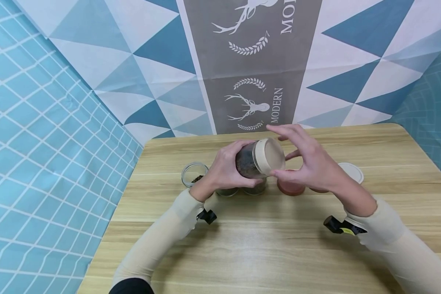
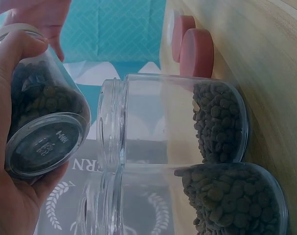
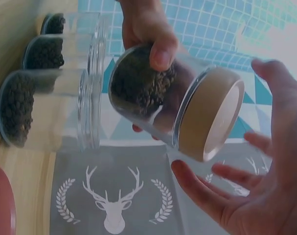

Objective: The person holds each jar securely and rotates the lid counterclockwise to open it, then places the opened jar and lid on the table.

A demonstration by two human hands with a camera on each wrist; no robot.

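Note:
My left hand [image 1: 222,167] grips a glass jar [image 1: 245,160] partly filled with dark pellets, held tilted above the table. A beige lid [image 3: 209,115] sits on its mouth and faces my right hand [image 1: 314,165]. The fingers of that hand are spread around the lid with gaps between, as the right wrist view shows. Below stand three lidless glass jars with dark pellets: a left one [image 1: 194,173], a middle one [image 1: 227,192] and a right one [image 1: 255,188]. My left hand and the held jar partly hide the latter two in the head view.
On the wooden table [image 1: 242,253], a red lid [image 1: 291,188] lies right of the jars. Beyond it are another reddish lid [image 2: 183,36] and a white lid [image 1: 352,172], partly behind my right forearm. A patterned cloth [image 1: 257,73] hangs behind the table's far edge.

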